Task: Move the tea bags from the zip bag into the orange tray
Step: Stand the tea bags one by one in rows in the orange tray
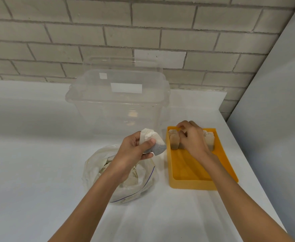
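Observation:
A clear zip bag [139, 187] with several pale tea bags inside lies on the white table, partly under my left forearm. Just above it my left hand [134, 151] grips a small stack of tea bags [156, 145] between thumb and fingers. To the right stands the orange tray [192, 173], with several tea bags [174, 141] upright in a row at its far end. My right hand [194, 138] is inside the tray over that row, fingers curled onto the tea bags there; its grip is partly hidden by the hand itself.
A large clear plastic bin [118, 102] stands behind the bag and tray, close to a brick wall. The table's right edge [248, 163] runs diagonally just past the tray. White tabletop extends to the left and toward me.

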### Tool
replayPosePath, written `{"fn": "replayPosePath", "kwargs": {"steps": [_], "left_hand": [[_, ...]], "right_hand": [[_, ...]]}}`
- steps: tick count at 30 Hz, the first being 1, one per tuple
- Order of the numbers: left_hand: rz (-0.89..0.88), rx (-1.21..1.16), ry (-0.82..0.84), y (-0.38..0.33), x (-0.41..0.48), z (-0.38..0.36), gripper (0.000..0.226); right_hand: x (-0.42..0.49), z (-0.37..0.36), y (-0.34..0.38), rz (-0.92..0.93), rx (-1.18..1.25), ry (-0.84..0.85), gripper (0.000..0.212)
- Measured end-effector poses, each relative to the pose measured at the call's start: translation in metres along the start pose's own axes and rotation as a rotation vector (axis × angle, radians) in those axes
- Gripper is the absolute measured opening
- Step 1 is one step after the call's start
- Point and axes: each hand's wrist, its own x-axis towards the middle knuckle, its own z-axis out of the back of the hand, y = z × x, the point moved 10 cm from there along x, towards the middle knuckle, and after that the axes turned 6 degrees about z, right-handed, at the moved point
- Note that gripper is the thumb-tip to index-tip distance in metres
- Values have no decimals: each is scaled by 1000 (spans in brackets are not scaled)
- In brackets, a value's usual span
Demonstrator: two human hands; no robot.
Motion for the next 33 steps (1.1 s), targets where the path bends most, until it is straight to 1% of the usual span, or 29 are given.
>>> {"fn": "replayPosePath", "kwargs": {"steps": [2,4,6,7,8,9,11,14,18,22,25,27,28,31,33], "left_hand": [[4,-2,-5,1,2,-1,20],[6,5,-5,0,4,-5,21],[2,9,4,-2,5,-10,21],[-4,13,13,-5,6,-14,22],[-12,20,23,-8,7,-18,22],[-22,28,31,-11,8,-23,23],[-41,42,47,-17,11,-32,24],[-42,43,90,-22,16,-47,27],[-48,89,157,-30,25,-69,28],[-44,146,177,-35,42,-84,27],[-58,258,143,-34,59,-88,32],[-93,338,126,-36,67,-91,38],[-117,382,119,-37,70,-93,35],[-214,537,89,-43,80,-99,13],[-250,689,81,-40,88,-107,12]], "right_hand": [[-1,17,15,-2,101,-39,18],[-4,30,29,-50,313,-45,14],[-9,32,49,-62,513,44,9],[-12,29,58,-51,569,113,9],[-15,27,65,-35,593,173,13],[-17,25,70,-25,600,211,18],[-17,30,68,-35,609,207,22],[-13,46,51,-95,647,147,18],[-16,64,25,-157,687,113,18],[-21,76,-5,-216,707,63,18],[-27,83,-28,-270,716,8,10],[-31,85,-40,-293,706,-4,10],[-33,86,-46,-307,699,-9,10],[-39,87,-60,-342,678,-27,11],[-42,87,-67,-359,664,-33,9]]}}
